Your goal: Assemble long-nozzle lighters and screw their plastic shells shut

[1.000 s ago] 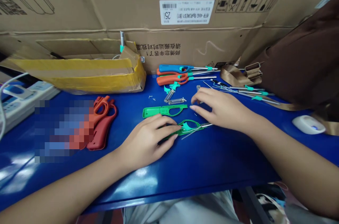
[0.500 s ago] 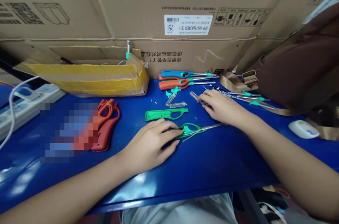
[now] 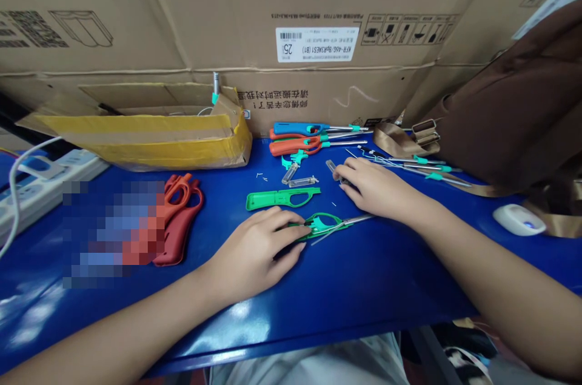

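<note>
My left hand point(image 3: 261, 245) is closed around the grip end of a green lighter shell point(image 3: 339, 222), pressing it to the blue table. A turquoise trigger point(image 3: 322, 224), a thin pale tube and a metal barrel point(image 3: 359, 219) lie in that shell; its grip is hidden under my fingers. My right hand point(image 3: 375, 185) has its fingertips closed on a clear plastic fuel tank point(image 3: 331, 168), partly hidden by the fingers. Behind my left hand lies the matching green shell half point(image 3: 273, 198). Two more clear tanks point(image 3: 302, 182) rest beyond it, near loose turquoise triggers point(image 3: 295, 158).
Assembled lighters point(image 3: 297, 143) are stacked at the back. Metal barrels with wires point(image 3: 422, 168) lie right of them. Orange and red shells point(image 3: 175, 239) sit left, partly pixelated. Around stand a taped carton point(image 3: 182, 145), a power strip point(image 3: 68, 170), a white mouse point(image 3: 518, 219) and a brown bag point(image 3: 509, 106).
My right hand has drawn in slightly, and its fingers now cover more of the clear tank. My left hand stays on the green shell. The view has shifted a little.
</note>
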Available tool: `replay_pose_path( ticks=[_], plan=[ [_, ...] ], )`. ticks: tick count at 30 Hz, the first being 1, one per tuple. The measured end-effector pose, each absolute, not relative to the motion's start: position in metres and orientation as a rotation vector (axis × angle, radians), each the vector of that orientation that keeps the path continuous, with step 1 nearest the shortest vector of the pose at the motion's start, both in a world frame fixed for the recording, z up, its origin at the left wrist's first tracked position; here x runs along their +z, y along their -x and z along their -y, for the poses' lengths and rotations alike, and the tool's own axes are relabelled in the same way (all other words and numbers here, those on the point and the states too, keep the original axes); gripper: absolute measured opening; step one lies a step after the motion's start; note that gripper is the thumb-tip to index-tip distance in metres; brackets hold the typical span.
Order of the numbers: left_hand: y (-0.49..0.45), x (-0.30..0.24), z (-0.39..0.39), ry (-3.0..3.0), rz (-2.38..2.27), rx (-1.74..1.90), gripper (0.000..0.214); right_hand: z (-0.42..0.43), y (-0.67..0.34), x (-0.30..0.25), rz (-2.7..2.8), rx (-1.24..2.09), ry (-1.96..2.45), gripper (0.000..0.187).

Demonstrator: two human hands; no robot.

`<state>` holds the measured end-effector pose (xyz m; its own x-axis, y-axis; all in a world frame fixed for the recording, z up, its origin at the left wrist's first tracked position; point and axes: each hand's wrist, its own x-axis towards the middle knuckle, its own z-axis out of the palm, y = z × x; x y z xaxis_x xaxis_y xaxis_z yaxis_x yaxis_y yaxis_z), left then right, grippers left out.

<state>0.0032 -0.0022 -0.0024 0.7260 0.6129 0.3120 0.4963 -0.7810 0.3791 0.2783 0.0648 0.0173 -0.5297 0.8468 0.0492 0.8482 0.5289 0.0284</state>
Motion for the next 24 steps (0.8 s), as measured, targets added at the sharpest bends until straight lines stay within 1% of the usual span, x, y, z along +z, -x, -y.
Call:
replay_pose_path(
  ticks=[4,8,11,19,24],
  plan=[
    [-0.003,-0.001,0.002,-2.655,-0.876,0.601,0.027,-0.065,-0.281,0.016,2.702,-0.093,1.551,0.023],
    [-0.004,-0.001,0.001,-2.656,-0.881,0.584,0.026,-0.064,-0.278,0.014,2.684,-0.144,1.500,0.025],
    [-0.004,0.000,0.002,-2.660,-0.891,0.562,0.027,-0.063,-0.274,0.014,2.668,-0.119,1.483,0.027],
    [-0.005,-0.001,0.004,-2.654,-0.891,0.535,0.028,-0.065,-0.263,0.001,2.597,0.007,1.224,0.044],
    [-0.006,-0.003,0.007,-2.652,-0.881,0.511,0.029,-0.076,-0.254,-0.003,2.468,0.008,1.307,0.044]
  ],
)
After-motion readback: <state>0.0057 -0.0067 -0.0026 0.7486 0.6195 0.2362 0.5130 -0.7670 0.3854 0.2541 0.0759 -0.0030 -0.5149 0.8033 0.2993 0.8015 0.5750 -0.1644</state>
